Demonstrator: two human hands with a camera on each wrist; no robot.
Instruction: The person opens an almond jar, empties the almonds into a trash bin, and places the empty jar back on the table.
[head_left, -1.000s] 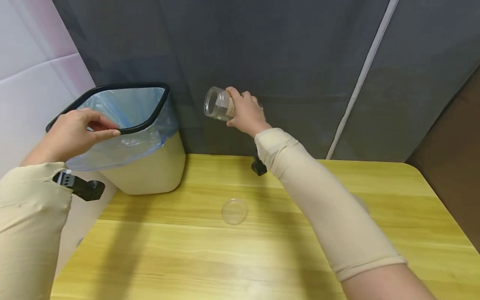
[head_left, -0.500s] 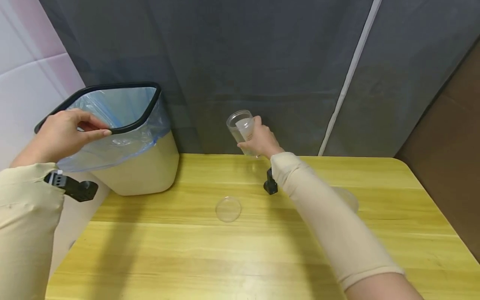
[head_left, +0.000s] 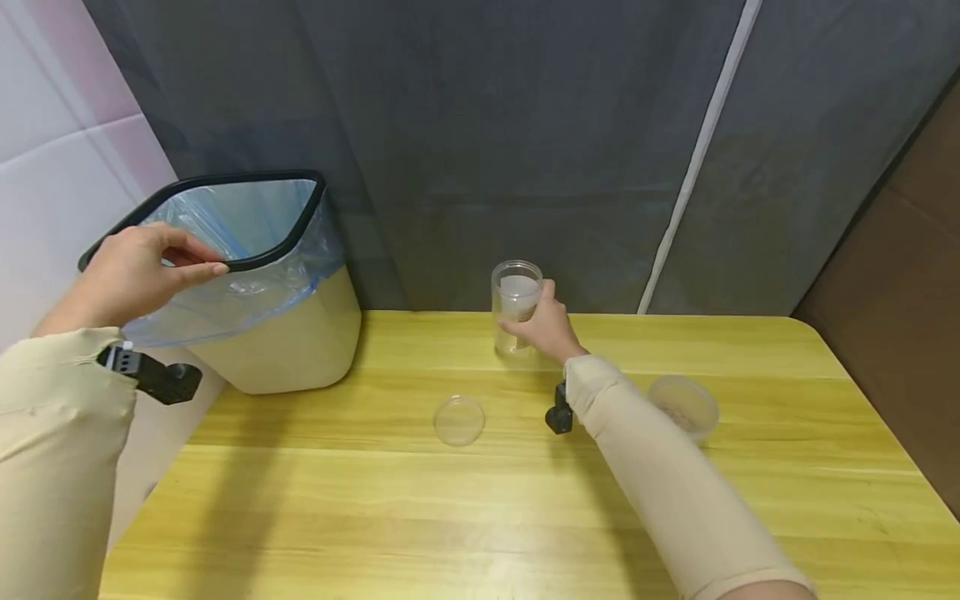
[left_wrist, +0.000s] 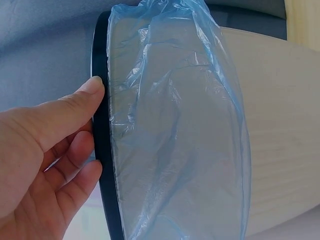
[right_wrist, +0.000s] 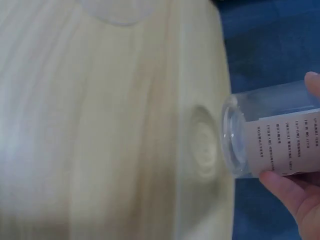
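In the head view my left hand pinches the black rim of a cream trash can lined with a blue plastic bag. The left wrist view has the thumb and curled fingers against that rim. My right hand grips a clear, uncapped jar, upright near the table's back edge. A printed label runs along the jar, whose base looks just above the tabletop in the right wrist view. A clear round lid lies flat in front of the jar.
A translucent bowl with something small inside stands beside my right forearm, partly hidden by the sleeve. Behind the wooden table hangs a dark grey curtain. A brown panel borders the right side.
My right hand has brought the jar down and rightward, from tilted in the air to upright near the tabletop. The bowl has come out from behind the arm. My left hand keeps its hold.
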